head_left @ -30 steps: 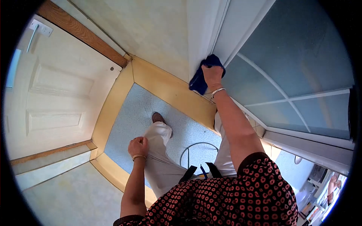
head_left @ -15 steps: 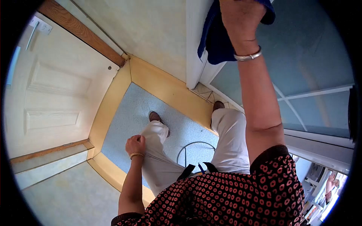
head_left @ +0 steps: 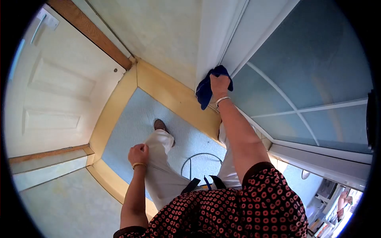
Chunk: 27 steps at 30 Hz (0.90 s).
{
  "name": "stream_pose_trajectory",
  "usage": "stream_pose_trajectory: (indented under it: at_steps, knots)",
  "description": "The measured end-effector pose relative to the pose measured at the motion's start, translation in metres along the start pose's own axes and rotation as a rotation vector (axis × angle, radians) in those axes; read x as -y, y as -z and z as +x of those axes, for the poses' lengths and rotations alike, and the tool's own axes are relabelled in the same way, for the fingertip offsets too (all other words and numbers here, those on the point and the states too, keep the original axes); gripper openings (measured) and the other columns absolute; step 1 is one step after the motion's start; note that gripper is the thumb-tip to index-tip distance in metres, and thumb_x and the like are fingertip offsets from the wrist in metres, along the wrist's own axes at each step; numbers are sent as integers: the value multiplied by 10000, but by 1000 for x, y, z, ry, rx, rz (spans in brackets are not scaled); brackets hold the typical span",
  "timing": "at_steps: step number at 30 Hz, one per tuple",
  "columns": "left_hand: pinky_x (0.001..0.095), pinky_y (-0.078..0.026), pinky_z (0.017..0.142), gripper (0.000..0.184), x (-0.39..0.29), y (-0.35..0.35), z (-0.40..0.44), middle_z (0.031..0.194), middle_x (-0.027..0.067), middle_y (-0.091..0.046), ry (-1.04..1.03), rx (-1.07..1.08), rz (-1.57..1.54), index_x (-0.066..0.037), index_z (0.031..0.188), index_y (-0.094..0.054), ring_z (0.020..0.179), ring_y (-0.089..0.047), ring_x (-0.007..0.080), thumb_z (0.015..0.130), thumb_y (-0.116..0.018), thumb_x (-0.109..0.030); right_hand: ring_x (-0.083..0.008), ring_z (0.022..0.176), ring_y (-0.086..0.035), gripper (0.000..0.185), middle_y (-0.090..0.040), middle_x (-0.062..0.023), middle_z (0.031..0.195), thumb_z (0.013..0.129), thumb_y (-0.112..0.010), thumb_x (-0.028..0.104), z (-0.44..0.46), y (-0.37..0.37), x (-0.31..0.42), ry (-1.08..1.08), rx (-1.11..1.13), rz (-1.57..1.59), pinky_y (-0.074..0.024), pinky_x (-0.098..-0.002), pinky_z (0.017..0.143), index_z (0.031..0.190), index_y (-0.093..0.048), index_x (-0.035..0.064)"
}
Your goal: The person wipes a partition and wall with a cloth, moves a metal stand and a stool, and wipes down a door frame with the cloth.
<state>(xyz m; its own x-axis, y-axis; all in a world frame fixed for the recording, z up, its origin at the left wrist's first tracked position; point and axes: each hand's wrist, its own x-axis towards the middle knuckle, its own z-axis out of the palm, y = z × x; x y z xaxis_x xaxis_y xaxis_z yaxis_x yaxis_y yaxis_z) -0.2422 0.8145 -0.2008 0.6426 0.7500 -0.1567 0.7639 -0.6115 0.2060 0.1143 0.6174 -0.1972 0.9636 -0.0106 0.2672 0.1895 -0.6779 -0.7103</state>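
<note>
A dark blue cloth (head_left: 204, 93) is bunched under my right hand (head_left: 220, 85), whose fingers are closed on it. The hand presses the cloth to the lower part of the white door frame (head_left: 248, 33), beside the frosted glass panel (head_left: 305, 59). Parts of the cloth hang out on both sides of the hand. My left hand (head_left: 139, 154) is curled into a fist beside my light trouser leg (head_left: 158, 158), with nothing visible in it.
A cream panelled door (head_left: 59, 91) with a metal handle stands on the left. Yellow edging (head_left: 166, 89) surrounds the blue-grey floor (head_left: 131, 127). A dark cable (head_left: 202, 154) loops between my legs. Shelves with various items (head_left: 331, 202) show at the lower right.
My right hand has moved the blue cloth down and to the left, from high up near the glass to the lower door frame. My left hand has barely moved.
</note>
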Motion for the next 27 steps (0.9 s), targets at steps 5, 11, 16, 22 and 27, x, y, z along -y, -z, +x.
stream_pose_trajectory:
  at_steps: [5,11,16,22,27]
  knots:
    - [410,-486,725,287,-4,7,-3,826,95,-662,23,86,21,-133,825,-706,803,-609,291,765,-566,-376,-366,701,-589,173,-609,-156,716,682,-629,177,27,54,51,300,-187,185,-465,-420,642,781,-597,39]
    - [396,-481,691,238,-3,0,4,781,65,-654,-69,-27,-34,-134,751,-698,765,-594,272,739,-571,-335,-355,579,-563,161,-582,-139,613,663,-634,158,27,54,61,373,-316,76,-454,-398,582,673,-558,17]
    - [390,-480,717,235,-4,4,-3,808,71,-658,-20,-19,-45,-133,760,-700,786,-596,272,743,-570,-328,-362,659,-601,188,-628,-149,704,692,-629,214,14,35,36,91,-42,-128,-480,-410,624,720,-590,33]
    - [389,-480,724,239,4,1,-3,800,78,-660,-45,-53,-27,-129,752,-702,775,-597,275,738,-568,-327,-345,642,-611,180,-609,-165,674,688,-634,189,39,79,77,218,-105,-95,-467,-410,578,671,-568,22]
    - [389,-476,736,253,-4,-2,2,817,68,-660,-33,-29,-29,-129,749,-702,796,-595,269,738,-559,-338,-350,766,-598,117,-622,-160,774,664,-630,116,26,59,60,78,38,-184,-475,-395,695,750,-615,39]
